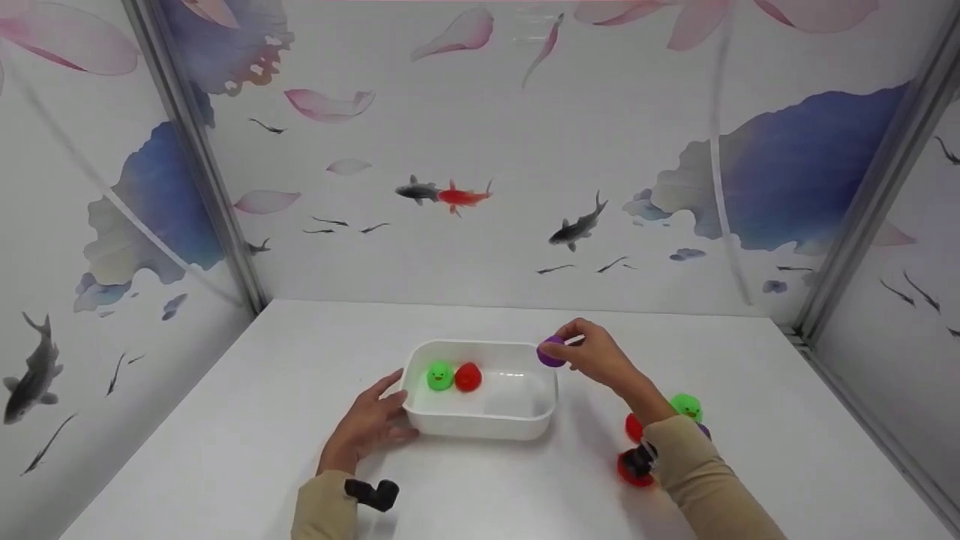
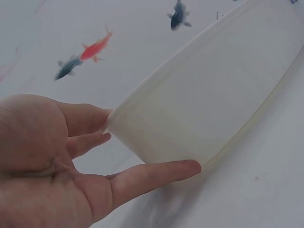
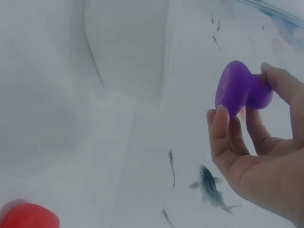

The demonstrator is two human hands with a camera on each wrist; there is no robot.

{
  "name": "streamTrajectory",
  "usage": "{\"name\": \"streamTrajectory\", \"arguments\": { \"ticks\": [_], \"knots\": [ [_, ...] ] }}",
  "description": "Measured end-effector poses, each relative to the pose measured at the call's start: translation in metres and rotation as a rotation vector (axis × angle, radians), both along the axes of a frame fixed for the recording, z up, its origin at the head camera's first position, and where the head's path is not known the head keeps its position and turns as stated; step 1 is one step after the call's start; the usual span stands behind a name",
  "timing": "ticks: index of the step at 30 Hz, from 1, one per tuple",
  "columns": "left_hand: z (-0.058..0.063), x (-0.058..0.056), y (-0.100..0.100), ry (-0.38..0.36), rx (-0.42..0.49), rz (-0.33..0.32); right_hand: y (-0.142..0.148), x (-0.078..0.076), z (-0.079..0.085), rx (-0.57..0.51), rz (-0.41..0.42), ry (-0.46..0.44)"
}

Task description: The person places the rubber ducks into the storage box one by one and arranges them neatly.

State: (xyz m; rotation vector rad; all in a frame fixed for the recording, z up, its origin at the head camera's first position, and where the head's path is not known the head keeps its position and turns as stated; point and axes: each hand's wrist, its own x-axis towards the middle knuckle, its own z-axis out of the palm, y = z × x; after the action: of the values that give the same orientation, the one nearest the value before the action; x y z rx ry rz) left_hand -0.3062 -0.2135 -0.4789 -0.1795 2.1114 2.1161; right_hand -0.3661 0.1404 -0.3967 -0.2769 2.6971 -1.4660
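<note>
A white plastic tub (image 1: 480, 427) sits on the table. Inside it, toward the left, lie a green toy duck (image 1: 440, 376) and a red toy (image 1: 468, 377), side by side. My left hand (image 1: 369, 424) touches the tub's left end, its fingertips at the rim and its thumb stretched low along the near wall (image 2: 199, 128). Over the right rim, my right hand (image 1: 596, 356) pinches a purple toy duck (image 3: 240, 88) between thumb and fingers. In the right wrist view, the duck lies tilted, its flat base facing left and its round head near the thumb.
To the right of the tub, partly behind my right forearm, are another green toy duck (image 1: 686, 407), two red toys, the nearer one (image 1: 634, 472) by the wrist camera, and a bit of a purple one (image 1: 705, 430). Printed wall panels (image 1: 480, 262) enclose the table.
</note>
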Motion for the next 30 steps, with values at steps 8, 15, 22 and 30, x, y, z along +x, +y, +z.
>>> {"name": "streamTrajectory", "arguments": {
  "ticks": [8,15,22,30],
  "knots": [
    [0.001,0.001,0.002,-0.006,-0.001,0.002,-0.031,-0.005,-0.003,0.028,0.020,-0.014],
    [0.003,0.001,0.001,-0.016,-0.008,0.018,-0.058,-0.006,-0.006,0.005,0.015,-0.074],
    [0.005,0.000,0.000,-0.014,-0.007,0.008,-0.078,-0.013,-0.011,-0.001,0.010,-0.140],
    [0.004,0.000,0.000,-0.013,0.017,-0.010,-0.097,-0.021,-0.020,0.021,-0.011,-0.188]
  ]
}}
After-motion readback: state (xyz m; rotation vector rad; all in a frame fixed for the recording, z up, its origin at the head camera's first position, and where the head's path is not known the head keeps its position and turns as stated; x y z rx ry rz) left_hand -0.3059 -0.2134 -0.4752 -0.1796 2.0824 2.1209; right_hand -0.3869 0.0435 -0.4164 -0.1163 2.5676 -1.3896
